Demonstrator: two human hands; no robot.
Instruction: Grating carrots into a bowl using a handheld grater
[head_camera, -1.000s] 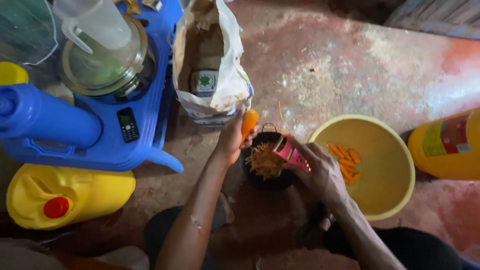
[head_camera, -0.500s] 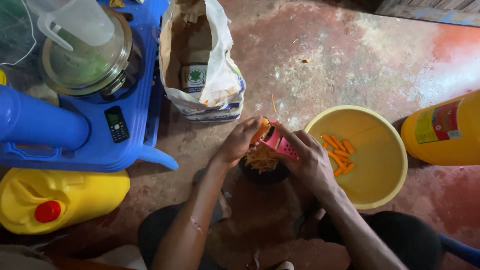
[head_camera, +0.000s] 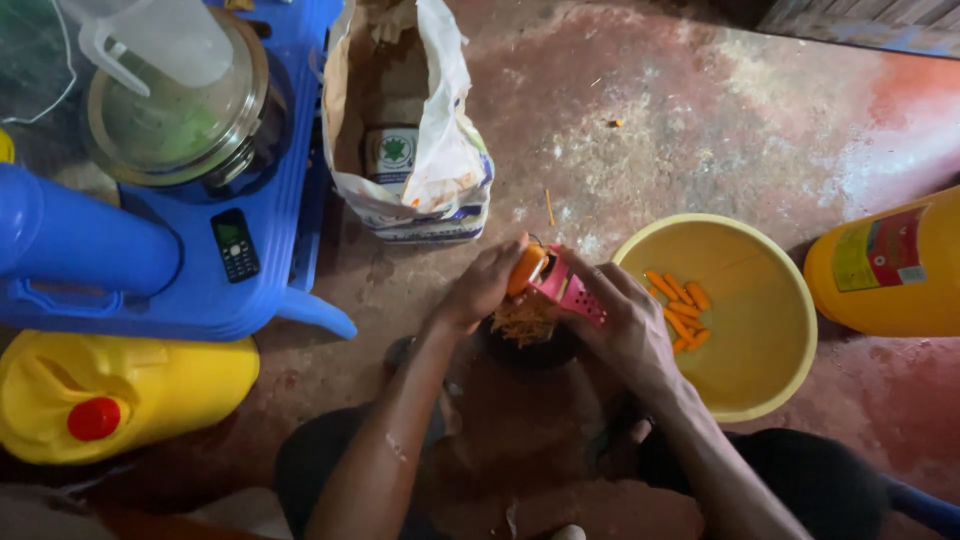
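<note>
The left hand (head_camera: 485, 285) grips a carrot (head_camera: 524, 268) against the pink grater (head_camera: 570, 288) — clamped in the right hand (head_camera: 625, 325) — over a dark bowl (head_camera: 530, 345) of shreds.

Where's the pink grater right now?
Head view, centre frame: the pink grater is in the right hand, over the dark bowl of shreds, with the left hand pressing a carrot against it, left of the yellow basin.

White sack (head_camera: 440, 150) w/ green label, phone screen (head_camera: 232, 235), jug label (head_camera: 880, 250)
</note>
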